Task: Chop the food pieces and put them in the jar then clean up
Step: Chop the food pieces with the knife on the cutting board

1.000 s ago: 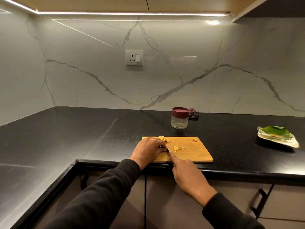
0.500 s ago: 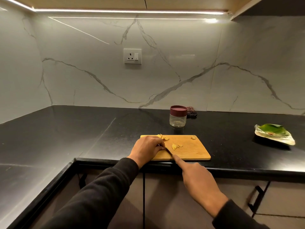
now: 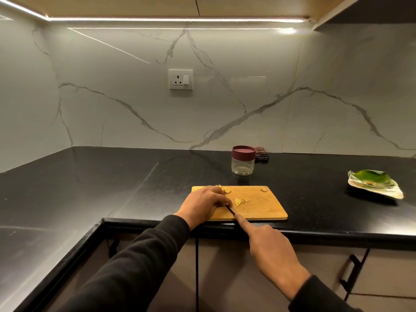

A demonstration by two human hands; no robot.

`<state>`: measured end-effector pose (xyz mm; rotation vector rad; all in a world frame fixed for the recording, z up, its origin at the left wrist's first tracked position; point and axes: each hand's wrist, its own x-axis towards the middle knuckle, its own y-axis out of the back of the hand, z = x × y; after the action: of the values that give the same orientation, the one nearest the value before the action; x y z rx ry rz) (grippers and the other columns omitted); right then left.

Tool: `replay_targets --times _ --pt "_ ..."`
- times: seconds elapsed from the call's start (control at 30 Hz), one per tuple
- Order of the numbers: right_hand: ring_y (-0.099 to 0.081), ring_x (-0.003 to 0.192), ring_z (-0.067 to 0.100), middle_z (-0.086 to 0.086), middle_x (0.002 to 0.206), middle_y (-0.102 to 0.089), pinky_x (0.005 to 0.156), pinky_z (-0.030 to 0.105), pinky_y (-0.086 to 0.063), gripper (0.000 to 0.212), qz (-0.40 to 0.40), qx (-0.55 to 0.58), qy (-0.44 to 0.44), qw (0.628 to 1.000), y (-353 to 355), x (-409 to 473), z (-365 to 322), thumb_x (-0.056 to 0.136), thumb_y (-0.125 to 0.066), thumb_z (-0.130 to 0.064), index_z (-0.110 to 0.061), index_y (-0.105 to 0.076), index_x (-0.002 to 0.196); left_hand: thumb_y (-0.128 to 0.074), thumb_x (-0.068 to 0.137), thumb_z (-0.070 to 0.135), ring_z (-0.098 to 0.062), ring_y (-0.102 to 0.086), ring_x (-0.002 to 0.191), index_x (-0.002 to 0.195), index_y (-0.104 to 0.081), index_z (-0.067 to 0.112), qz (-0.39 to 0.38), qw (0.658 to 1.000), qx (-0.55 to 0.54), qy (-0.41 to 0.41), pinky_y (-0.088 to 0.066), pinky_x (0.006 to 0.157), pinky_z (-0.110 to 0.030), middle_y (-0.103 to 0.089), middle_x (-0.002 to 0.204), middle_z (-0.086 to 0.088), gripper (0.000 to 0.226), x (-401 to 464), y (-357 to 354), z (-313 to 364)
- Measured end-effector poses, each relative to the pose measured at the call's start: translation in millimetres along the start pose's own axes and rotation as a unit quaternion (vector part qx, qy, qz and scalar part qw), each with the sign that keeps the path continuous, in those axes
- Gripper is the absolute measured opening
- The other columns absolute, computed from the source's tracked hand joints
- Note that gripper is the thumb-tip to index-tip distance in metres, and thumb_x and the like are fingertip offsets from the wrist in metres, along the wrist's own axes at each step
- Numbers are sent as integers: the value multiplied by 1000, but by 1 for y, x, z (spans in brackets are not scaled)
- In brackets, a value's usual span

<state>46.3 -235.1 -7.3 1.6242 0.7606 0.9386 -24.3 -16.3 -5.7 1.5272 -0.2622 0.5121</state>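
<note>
**Chopping at the Black Counter**

Black stone counter [image 3: 90, 188] is backed by a veined marble wall. At its front edge a wooden cutting board [image 3: 258, 206] is laid. The left hand [image 3: 203, 204] is rested on the board's left part with fingers curled down; whether a piece is pinned under them cannot be told. The right hand [image 3: 270, 248] is closed round a knife [image 3: 230, 210], forefinger stretched along its back, the blade set just beside the left fingertips. Cut food strips [image 3: 241, 201] are spread just beyond the blade. Beyond both hands a lidded jar [image 3: 243, 160] is stood, a checked cloth [image 3: 261, 153] just behind it. Well to the right of the right hand a leaf plate [image 3: 374, 183] is placed.
</note>
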Motion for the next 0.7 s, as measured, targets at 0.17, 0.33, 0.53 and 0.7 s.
replay_targets --times 0.17,0.33,0.53,0.7 --pt "-56 83 14 0 101 -60 76 31 -48 71 3 12 -3 1000 -2 0 0 106 -40 -16 -44 -1 159 -52 103 19 -12 -51 125 136 -57 43 -30 999 11 -13 -45 103 -26 -52 140 6 41 3 -3 -2" --pt "-51 76 10 -4 92 -53 72 26 -45 68 7 64 -13 998 -1 0 -1 107 -38 -18 -43 -2 159 -51 104 25 -13 -54 123 149 -42 37 4 1000 5 4 -47 102 -27 -56 138 4 47 3 -6 -3" --pt "-53 62 8 -8 74 -56 51 21 -33 57 46 130 -29 990 3 1 -3 109 -32 -29 -37 -8 160 -58 100 26 -7 -60 96 138 -46 29 20 997 -50 51 -55 91 -26 -62 116 8 40 4 -7 -3" --pt "-55 61 9 -9 72 -55 51 21 -37 55 26 148 4 989 1 6 -11 109 -33 -32 -41 -13 159 -47 105 18 -8 -60 95 123 -48 21 37 996 -52 69 -53 85 -20 -58 121 2 19 3 -9 -3"
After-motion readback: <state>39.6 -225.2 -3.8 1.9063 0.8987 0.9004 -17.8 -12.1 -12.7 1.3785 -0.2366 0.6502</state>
